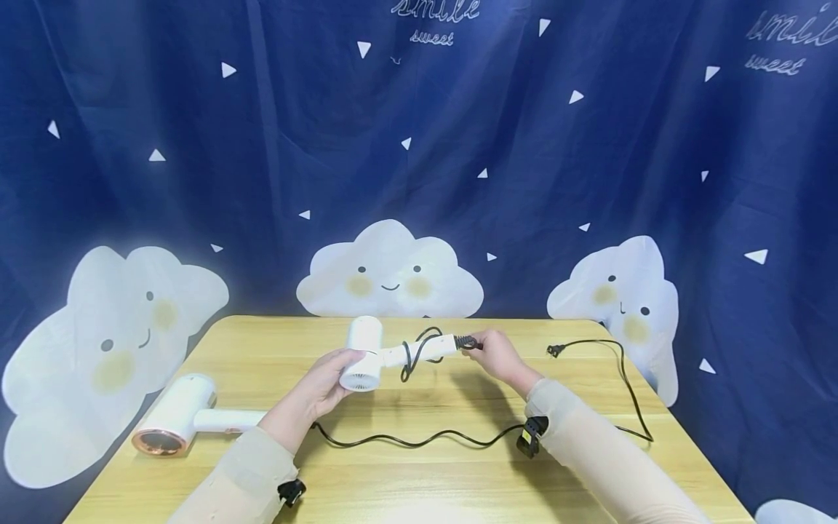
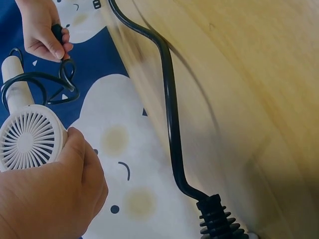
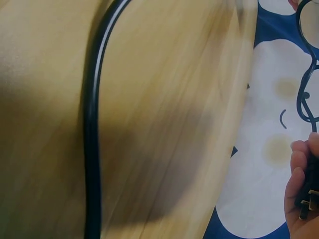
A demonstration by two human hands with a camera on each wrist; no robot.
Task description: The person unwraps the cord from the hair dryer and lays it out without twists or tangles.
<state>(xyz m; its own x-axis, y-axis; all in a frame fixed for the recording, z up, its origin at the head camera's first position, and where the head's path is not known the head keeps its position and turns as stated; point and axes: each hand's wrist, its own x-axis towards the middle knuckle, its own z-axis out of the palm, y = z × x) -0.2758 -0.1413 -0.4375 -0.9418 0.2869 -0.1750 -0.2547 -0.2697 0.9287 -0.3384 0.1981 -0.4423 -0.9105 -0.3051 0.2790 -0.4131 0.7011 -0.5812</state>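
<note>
A small white hair dryer (image 1: 364,337) is held up over the table by my left hand (image 1: 325,380), which grips its barrel. Its slotted grille (image 2: 25,142) faces the left wrist camera. A black cord (image 1: 407,362) loops around the handle (image 1: 435,350), which points right. My right hand (image 1: 499,356) is at the end of the handle and grips the plug (image 3: 311,199), whose metal prongs stick out in the right wrist view. In the left wrist view, the right hand (image 2: 42,32) pinches the dark plug beyond the cord loops.
A larger white hair dryer (image 1: 186,400) with a copper-coloured rim lies on the table (image 1: 393,487) at the left. Its black cord (image 1: 419,442) runs rightward beneath my arms and curves back to a plug (image 1: 555,351). A blue cloud-printed curtain (image 1: 419,175) hangs behind.
</note>
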